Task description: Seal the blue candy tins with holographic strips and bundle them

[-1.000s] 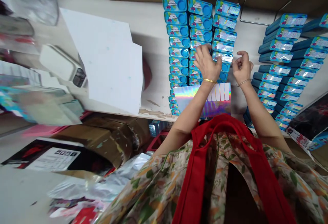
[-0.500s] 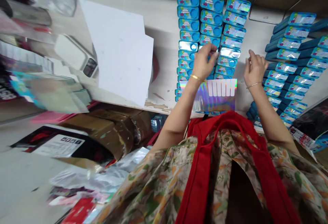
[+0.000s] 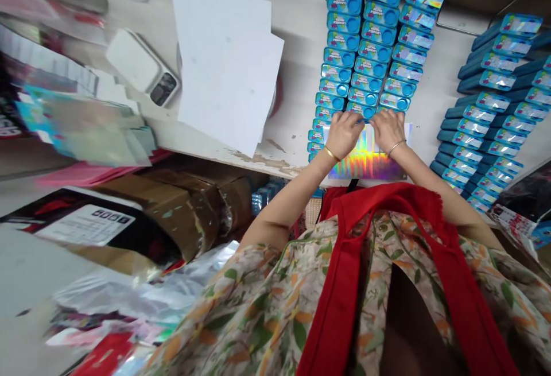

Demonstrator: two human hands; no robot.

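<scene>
Three rows of small blue tins [image 3: 370,43] lie on the white table [image 3: 297,72], some with shiny labels. At the near end of the rows lies a holographic sticker sheet [image 3: 365,165]. My left hand [image 3: 344,134] and my right hand [image 3: 387,129] are side by side on the sheet's far edge, right against the nearest tins. Both have their fingers curled down and pinched on the sheet. Each wrist wears a thin bangle. My floral top and a red strap fill the bottom of the view.
More blue tins [image 3: 486,106] are stacked in slanted rows to the right. White paper sheets [image 3: 224,72] and a white digital scale [image 3: 142,72] lie on the left. Cardboard boxes [image 3: 193,209] and plastic bags [image 3: 129,295] sit below the table edge.
Both hands came back from the middle of the tin rows and met on the holographic sheet. The right hand moved left. The view shifted, so everything sits further right.
</scene>
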